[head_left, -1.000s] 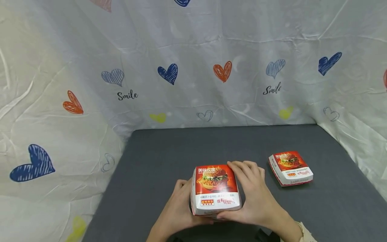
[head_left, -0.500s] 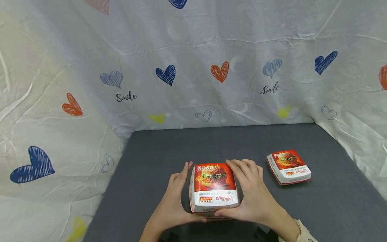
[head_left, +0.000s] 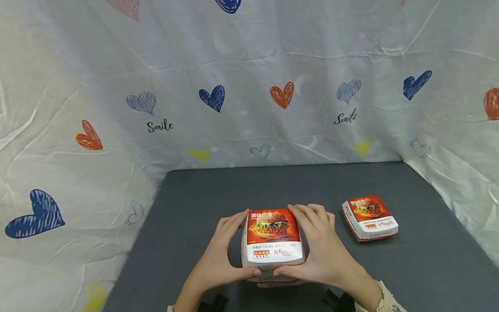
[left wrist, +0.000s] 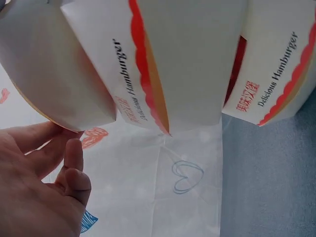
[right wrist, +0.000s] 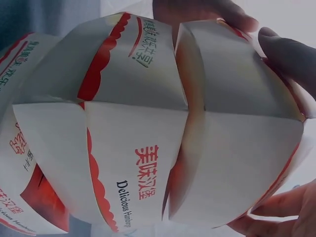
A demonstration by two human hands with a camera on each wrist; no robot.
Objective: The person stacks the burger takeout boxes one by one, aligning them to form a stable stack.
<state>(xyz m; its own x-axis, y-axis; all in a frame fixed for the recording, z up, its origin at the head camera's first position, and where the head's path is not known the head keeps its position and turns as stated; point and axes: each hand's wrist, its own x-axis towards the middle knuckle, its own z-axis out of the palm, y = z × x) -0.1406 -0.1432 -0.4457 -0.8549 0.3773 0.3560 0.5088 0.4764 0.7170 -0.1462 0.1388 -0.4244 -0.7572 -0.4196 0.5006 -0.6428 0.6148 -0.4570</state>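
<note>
In the head view, a red-and-white hamburger box [head_left: 273, 236] printed with a burger picture is on top of a stack. My left hand [head_left: 214, 260] grips its left side, with the thumb along the front and the fingertips at the far left corner. On the opposite side my right hand [head_left: 321, 255] holds it, thumb at the front and fingers at the far right corner. The wrist views show a middle box [left wrist: 192, 64] and a bottom box [left wrist: 281, 69] beneath it. A narrow gap runs between the top box [right wrist: 242, 153] and the middle one.
Another hamburger box [head_left: 372, 227] lies on the dark grey table [head_left: 210, 190] to the right of the stack. A white curtain [head_left: 249, 52] with printed hearts hangs behind the table and along its sides.
My left hand first opens its fingers, then closes them at the box's far left corner, with its thumb now along the front. My right hand keeps its grip. The head view shifts slightly.
</note>
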